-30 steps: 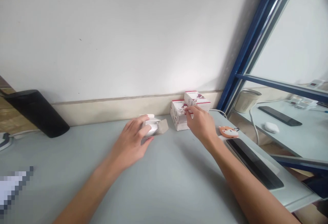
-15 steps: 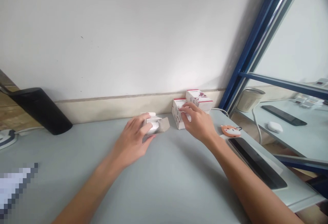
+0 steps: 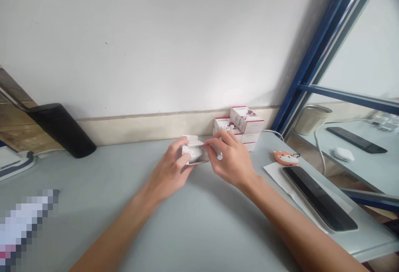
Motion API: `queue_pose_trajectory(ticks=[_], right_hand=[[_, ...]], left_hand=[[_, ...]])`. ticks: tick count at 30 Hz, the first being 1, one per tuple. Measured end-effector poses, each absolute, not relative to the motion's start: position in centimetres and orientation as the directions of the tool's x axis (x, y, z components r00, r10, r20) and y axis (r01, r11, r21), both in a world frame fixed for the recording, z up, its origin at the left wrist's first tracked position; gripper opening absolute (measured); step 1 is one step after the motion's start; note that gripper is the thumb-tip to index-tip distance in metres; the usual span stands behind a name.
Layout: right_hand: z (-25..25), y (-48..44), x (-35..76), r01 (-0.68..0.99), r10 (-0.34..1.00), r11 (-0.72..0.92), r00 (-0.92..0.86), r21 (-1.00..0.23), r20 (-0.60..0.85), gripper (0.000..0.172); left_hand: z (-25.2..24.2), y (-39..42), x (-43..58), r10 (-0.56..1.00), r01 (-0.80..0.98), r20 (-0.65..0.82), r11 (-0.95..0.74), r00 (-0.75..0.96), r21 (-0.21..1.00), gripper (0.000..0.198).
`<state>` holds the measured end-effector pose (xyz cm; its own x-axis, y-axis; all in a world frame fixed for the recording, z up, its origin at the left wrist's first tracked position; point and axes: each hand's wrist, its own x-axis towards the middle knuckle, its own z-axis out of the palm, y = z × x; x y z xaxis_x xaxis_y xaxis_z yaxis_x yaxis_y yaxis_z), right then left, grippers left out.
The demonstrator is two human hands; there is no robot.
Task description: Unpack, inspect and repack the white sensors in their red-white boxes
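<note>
We can read no words, brands or numbers for certain. On the stacked white boxes (image 3: pixel 248 123) we make out small printed lettering beside the red edging, but it is too blurred to decipher.

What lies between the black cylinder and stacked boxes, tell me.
In the head view, the left hand holding an open box, right fingertips at its edge.

A box (image 3: pixel 204 157) lay between the left fingers (image 3: pixel 177 145). Stacked boxes (image 3: pixel 247 124) stood behind the right fingers (image 3: pixel 215 142), a phone (image 3: pixel 319 197) to their right.
</note>
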<state>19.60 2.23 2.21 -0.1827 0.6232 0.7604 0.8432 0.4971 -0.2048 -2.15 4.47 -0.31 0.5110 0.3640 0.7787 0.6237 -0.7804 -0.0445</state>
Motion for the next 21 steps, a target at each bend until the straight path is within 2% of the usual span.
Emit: queue_pose_trajectory(ticks=[4,7,10,14,16,21], right_hand=[[2.4,2.0,19.5,0.895,0.610,0.416,-0.145,-0.159,0.779,0.019],[2.3,1.7,18.9,0.897,0.621,0.414,-0.153,-0.156,0.769,0.017],[1.8,1.8,18.5,0.855,0.657,0.454,-0.133,-0.249,0.742,0.017],[1.2,2.2,18.5,0.777,0.717,0.477,-0.075,-0.410,0.693,0.014],[1.1,2.4,18.7,0.737,0.729,0.495,-0.063,-0.461,0.681,0.014],[1.9,2.5,19.0,0.624,0.698,0.562,-0.005,-0.544,0.716,0.014]], left_hand=[[-0.7,4.3,-1.6,0.272,0.627,0.825,-0.769,0.496,-0.123,0.046],[-1.1,4.5,-1.3,0.264,0.633,0.846,-0.767,0.463,-0.106,0.052],[-1.1,4.6,-1.5,0.258,0.627,0.867,-0.775,0.426,-0.078,0.050],[-0.6,4.8,-2.2,0.224,0.593,0.832,-0.792,0.508,-0.149,0.047],[-0.1,4.8,-2.3,0.269,0.577,0.816,-0.811,0.511,-0.094,0.050],[1.6,4.4,-2.1,0.389,0.503,0.787,-0.856,0.479,0.117,0.072]])
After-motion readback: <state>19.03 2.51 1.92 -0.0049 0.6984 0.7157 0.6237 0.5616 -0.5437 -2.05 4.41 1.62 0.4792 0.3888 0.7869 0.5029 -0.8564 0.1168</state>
